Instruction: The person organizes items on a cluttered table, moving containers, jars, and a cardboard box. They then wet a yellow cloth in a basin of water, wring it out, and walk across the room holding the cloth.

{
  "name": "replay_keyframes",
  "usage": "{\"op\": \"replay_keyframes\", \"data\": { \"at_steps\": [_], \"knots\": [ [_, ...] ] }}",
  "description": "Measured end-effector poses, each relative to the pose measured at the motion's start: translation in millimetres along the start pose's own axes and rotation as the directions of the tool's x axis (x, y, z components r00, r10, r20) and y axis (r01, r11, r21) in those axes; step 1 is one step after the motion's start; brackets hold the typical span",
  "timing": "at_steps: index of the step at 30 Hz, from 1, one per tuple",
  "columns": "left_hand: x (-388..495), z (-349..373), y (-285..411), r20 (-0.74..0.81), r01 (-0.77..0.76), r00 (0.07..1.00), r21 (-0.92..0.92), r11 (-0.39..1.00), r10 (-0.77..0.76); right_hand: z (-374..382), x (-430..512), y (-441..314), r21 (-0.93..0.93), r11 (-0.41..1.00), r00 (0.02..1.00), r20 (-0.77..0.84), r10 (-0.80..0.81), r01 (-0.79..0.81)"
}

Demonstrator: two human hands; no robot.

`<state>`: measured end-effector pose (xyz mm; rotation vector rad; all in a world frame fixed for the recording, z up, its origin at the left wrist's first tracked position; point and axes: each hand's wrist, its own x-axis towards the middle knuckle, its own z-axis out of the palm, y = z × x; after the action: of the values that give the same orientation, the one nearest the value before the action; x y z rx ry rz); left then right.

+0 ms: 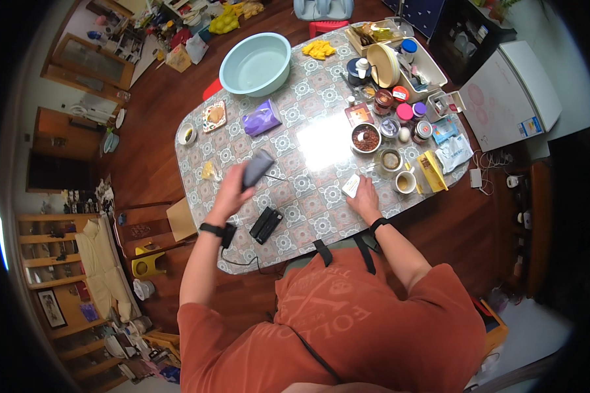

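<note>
My left hand (232, 192) holds a dark grey, oblong object (258, 168) above the table; its exact kind is unclear. My right hand (364, 197) grips a small white card or flat box (351, 185) bearing writing, at the table's near side. Between my forearms lies a black, oblong case-like object (266, 225). A black cable (241, 264) runs along the table's near left edge. A small bag with yellow contents (209, 171) lies left of my left hand. Right of my right hand stands a white mug (405, 182) with brown liquid, beside a glass jar (390, 160).
The patterned table (319, 216) holds a purple tissue pack (261, 118), a light-blue basin (255, 64), a square plate with food (214, 117) and a small bowl (187, 133). Jars, a bowl of reddish-brown pieces (366, 138) and a white bin (435, 73) crowd the right side.
</note>
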<state>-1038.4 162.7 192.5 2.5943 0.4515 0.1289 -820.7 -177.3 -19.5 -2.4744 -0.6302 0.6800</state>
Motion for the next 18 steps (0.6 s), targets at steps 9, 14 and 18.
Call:
{"op": "replay_keyframes", "data": {
  "at_steps": [9, 14, 18],
  "knots": [
    [99.9, 172.3, 35.6, 0.531, -0.221, 0.812, -0.102, 0.97, 0.241, -6.6, -22.0, 41.5, 0.007, 1.0, 0.997, -0.078, -0.023, 0.024],
    [126.6, 239.4, 37.0, 0.477, -0.145, 0.862, -0.095, 0.985, 0.172, -5.8, -17.6, 37.1, 0.064, 0.997, 0.996, -0.075, 0.042, -0.038],
    [133.5, 270.1, 41.9, 0.414, -0.078, 0.908, 0.019, 0.997, 0.063, 2.9, -16.7, 31.0, 0.123, 0.992, 0.993, -0.105, 0.053, -0.04]
  ]
}}
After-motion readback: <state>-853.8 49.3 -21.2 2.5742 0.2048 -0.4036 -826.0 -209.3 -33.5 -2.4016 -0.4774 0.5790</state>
